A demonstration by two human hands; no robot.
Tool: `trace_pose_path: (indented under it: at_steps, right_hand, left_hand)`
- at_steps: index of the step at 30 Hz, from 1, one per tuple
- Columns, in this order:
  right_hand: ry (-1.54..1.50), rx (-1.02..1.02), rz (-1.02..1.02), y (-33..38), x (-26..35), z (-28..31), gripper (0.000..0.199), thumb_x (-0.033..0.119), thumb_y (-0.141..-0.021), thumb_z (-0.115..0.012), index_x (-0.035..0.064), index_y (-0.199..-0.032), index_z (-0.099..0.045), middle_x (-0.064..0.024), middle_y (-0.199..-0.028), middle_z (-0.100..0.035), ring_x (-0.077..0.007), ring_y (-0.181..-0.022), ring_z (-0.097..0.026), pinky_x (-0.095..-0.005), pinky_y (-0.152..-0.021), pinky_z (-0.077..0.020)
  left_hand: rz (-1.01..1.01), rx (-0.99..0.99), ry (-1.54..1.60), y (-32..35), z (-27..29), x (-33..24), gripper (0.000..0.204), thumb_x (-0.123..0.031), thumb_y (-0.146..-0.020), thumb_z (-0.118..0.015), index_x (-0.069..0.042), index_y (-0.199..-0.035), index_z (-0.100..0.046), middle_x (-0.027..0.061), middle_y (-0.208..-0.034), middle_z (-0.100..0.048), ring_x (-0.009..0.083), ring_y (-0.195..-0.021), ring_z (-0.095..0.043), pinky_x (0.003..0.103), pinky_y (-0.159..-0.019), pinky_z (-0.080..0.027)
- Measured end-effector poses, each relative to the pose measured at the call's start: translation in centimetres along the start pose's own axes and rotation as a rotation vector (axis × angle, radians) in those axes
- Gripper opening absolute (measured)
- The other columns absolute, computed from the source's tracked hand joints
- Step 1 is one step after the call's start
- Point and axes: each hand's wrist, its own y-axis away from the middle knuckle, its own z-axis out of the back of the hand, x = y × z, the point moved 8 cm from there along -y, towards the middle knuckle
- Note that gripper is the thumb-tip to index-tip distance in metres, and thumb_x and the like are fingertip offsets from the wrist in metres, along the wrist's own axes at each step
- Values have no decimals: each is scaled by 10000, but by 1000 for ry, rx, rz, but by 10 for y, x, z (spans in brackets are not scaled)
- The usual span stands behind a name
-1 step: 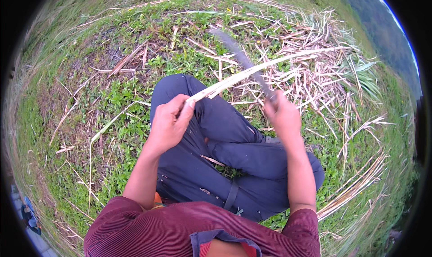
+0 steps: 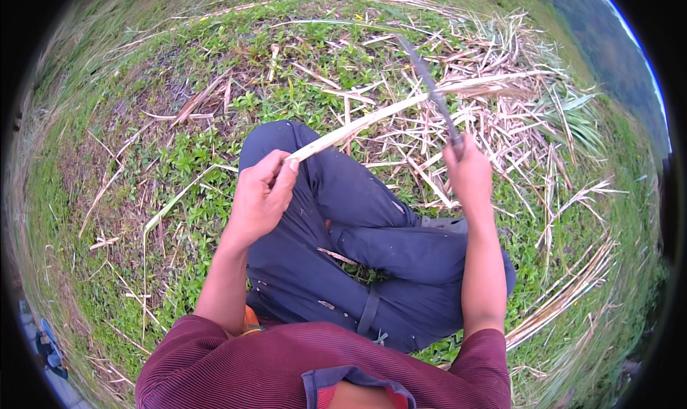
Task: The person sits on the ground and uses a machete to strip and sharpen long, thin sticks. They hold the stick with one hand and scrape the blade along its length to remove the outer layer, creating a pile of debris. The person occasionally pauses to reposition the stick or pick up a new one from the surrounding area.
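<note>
My left hand (image 2: 263, 198) is closed on the near end of a long pale stalk strip (image 2: 358, 125), pinched between thumb and fingers above my bent left knee. The strip slants away to the far right, over a heap of shavings. In my right hand (image 2: 470, 176) is the handle of a long, narrow knife (image 2: 422, 71), its grey blade pointing up and to the left. The blade crosses the strip around its middle; whether they touch I cannot tell. A thin brown sliver (image 2: 501, 91) hangs alongside the strip's far part, slightly blurred.
I sit cross-legged in dark trousers (image 2: 386, 255) on weedy grass. Cut pale shavings (image 2: 494, 115) lie heaped ahead on the right, with green leaves (image 2: 572, 115) beside them. A bundle of long dry stalks (image 2: 565, 302) rests at my right. A bent green stalk (image 2: 175, 194) lies left.
My right hand and the knife have moved right along the strip, the blade now further toward its far end. My left hand has shifted slightly left with the strip.
</note>
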Motion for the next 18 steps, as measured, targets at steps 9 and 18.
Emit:
trace_pose_path:
  at_steps: [9,18]
  right_hand:
    - [-212,133,273,65,88,-23,272,253,-945,-669,43,-1059,-539,-190,-802,-717,-393,-702,-708,-474,-616,-566]
    - [-492,223,408,117,134,-42,336,194,-924,-715,-7,-1106,-516,-225,-801,-690,-413,-696,-693,-464,-587,-560]
  left_hand:
    - [119,-20,270,-18,-9,9,348,-269,-1092,-462,-57,-820,-503,-44,-571,-421,37,-446,-424,221,-384,-306]
    - [254,63,603,-19,-35,12,414,-415,-1082,-452,-75,-849,-486,-63,-559,-329,57,-443,-395,220,-351,-291]
